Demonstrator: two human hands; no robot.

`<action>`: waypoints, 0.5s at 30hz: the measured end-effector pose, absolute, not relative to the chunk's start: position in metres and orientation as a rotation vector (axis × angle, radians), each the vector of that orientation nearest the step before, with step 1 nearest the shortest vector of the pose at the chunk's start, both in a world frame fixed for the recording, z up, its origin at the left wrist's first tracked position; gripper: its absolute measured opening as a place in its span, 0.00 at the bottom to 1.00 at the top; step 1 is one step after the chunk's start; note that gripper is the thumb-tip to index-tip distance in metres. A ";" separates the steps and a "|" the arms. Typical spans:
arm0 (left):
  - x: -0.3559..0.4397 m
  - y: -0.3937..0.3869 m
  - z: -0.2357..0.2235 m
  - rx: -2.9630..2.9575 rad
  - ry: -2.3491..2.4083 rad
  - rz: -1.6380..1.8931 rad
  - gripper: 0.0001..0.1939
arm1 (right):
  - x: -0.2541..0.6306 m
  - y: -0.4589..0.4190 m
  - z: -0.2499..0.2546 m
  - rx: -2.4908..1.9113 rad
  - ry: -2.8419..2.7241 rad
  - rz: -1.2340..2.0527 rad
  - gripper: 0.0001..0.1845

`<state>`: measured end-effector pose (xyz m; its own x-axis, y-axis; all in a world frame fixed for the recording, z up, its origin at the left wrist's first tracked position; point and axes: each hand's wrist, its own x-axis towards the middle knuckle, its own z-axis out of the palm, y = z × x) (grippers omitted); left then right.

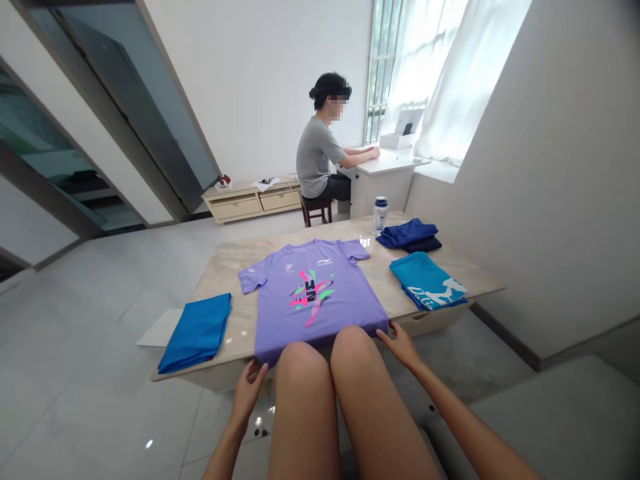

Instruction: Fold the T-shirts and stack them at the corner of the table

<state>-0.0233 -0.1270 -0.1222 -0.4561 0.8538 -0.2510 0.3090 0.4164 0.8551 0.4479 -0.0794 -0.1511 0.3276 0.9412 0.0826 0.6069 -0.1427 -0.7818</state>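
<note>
Marble tabletop [240, 320] ahead, the left hand [249, 393] and right hand [400, 345] spread their fingers [387, 331] apart beside a purple T-shirt [310, 300], its hem hidden by the knees [320, 373].

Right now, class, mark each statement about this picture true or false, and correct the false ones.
1. The lilac T-shirt lies spread flat on the marble-patterned table. True.
2. The right hand grips the water bottle. False: it is open beside the shirt's hem, and the bottle stands at the table's far end.
3. The left hand is at the table's near edge. True.
4. A folded blue garment lies left of the T-shirt. True.
5. The seated person faces the camera. False: they sit side-on at a white desk.
</note>
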 end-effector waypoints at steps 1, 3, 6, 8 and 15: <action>-0.016 -0.119 -0.118 0.951 1.931 0.996 0.49 | 0.442 -0.074 -0.147 -1.843 -1.342 0.599 0.30; -0.005 -0.112 -0.111 0.963 1.893 1.011 0.47 | 0.434 -0.069 -0.141 -1.839 -1.334 0.637 0.27; -0.002 -0.121 -0.109 1.014 1.937 1.031 0.45 | 0.436 -0.079 -0.142 -1.896 -1.373 0.679 0.24; -0.009 -0.137 -0.116 1.014 1.975 1.001 0.43 | 0.444 -0.095 -0.152 -1.908 -1.429 0.743 0.21; -0.055 -0.164 -0.126 1.246 2.206 1.004 0.31 | 0.466 -0.122 -0.157 -1.748 -1.468 0.472 0.20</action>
